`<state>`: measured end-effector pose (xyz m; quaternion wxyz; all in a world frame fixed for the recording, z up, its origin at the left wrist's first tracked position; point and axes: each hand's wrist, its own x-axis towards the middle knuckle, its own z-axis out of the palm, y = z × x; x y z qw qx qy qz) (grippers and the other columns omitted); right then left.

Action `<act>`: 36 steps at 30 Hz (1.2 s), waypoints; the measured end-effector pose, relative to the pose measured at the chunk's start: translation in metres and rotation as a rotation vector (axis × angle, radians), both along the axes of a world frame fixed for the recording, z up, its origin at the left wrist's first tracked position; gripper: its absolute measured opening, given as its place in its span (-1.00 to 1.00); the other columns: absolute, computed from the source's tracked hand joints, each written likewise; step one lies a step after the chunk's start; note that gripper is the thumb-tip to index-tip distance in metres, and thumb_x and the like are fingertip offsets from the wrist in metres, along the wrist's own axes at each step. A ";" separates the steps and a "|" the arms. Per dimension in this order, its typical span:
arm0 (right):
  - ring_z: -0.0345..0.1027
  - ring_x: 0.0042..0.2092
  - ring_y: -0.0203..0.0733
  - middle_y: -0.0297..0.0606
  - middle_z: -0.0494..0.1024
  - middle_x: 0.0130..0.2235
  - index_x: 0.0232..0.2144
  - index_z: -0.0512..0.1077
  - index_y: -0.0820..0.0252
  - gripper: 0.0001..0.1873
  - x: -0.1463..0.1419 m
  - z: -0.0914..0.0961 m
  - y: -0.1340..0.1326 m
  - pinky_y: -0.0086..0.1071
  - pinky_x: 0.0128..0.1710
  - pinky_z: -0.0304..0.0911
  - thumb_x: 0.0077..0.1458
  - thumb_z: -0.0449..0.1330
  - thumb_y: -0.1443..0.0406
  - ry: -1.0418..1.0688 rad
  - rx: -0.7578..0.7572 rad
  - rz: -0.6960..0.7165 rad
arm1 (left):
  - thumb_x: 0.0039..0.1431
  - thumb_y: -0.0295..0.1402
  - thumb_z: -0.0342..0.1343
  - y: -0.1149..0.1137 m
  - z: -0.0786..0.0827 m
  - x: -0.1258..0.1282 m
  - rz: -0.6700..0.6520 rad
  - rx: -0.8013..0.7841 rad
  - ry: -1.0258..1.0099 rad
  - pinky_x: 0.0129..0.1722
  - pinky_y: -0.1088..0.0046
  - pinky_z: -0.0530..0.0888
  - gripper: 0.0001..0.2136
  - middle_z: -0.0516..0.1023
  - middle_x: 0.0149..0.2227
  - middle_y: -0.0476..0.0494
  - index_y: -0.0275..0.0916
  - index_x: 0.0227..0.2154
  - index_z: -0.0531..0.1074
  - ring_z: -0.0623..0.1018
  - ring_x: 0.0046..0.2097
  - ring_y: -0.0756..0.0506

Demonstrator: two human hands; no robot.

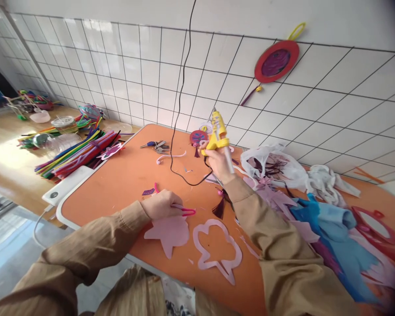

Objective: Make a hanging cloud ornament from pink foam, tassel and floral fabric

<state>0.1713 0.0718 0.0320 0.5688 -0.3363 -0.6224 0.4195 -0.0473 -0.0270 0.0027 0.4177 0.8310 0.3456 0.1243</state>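
Note:
My right hand [219, 163] is wrapped round a yellow hot glue gun [219, 129], its nozzle pointing up towards the wall and a clear glue stick sticking out of its back. My left hand [162, 204] is closed on a bright pink pipe cleaner [189, 212], whose bent loop shows to the right of the fingers. A pale pink star-like cutout [169, 235] lies on the table just below that hand. To its right rests a pale pink flower-shaped outline [237, 254] with an open middle. Beyond it lies a dark tassel [219, 208].
Keys [160, 146] and a black cord [181, 87] lie across the orange table [118, 184]. Bundled pipe cleaners [82, 153] and a white power bank [66, 184] are at left. Plastic bags [283, 164], blue cloth [335, 228] and a red-framed mirror [375, 224] crowd the right.

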 end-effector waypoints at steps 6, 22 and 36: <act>0.34 -0.32 -0.20 -0.37 0.33 -0.40 -0.49 0.27 0.09 -0.78 0.010 0.025 -0.025 -0.21 -0.30 0.41 -0.27 0.24 0.31 0.364 -0.088 -0.052 | 0.16 -0.04 0.09 0.003 0.003 -0.002 0.198 0.018 0.087 -0.43 0.49 0.27 -0.63 0.43 -0.54 -0.05 -0.24 -0.57 0.36 0.38 -0.45 -0.01; 0.34 -0.19 -0.03 -0.28 0.42 -0.40 -0.47 0.25 0.00 -0.80 0.042 0.060 -0.047 -0.10 -0.23 0.25 -0.03 0.26 0.25 0.300 0.167 -0.157 | 0.20 -0.40 0.05 0.114 0.009 -0.038 0.649 0.492 0.630 -0.18 0.42 0.42 -0.78 0.66 -0.07 -0.23 -0.20 -0.26 0.61 0.58 -0.03 -0.19; 0.38 -0.27 -0.18 -0.41 0.36 -0.39 -0.14 0.28 -0.07 -0.53 0.045 0.070 -0.056 -0.24 -0.24 0.35 -0.15 0.25 0.35 0.373 0.162 -0.258 | 0.19 -0.20 0.20 -0.011 0.022 0.003 0.168 0.443 0.645 -0.21 0.34 0.45 -0.63 0.59 0.02 -0.25 -0.22 0.03 0.55 0.50 0.07 -0.28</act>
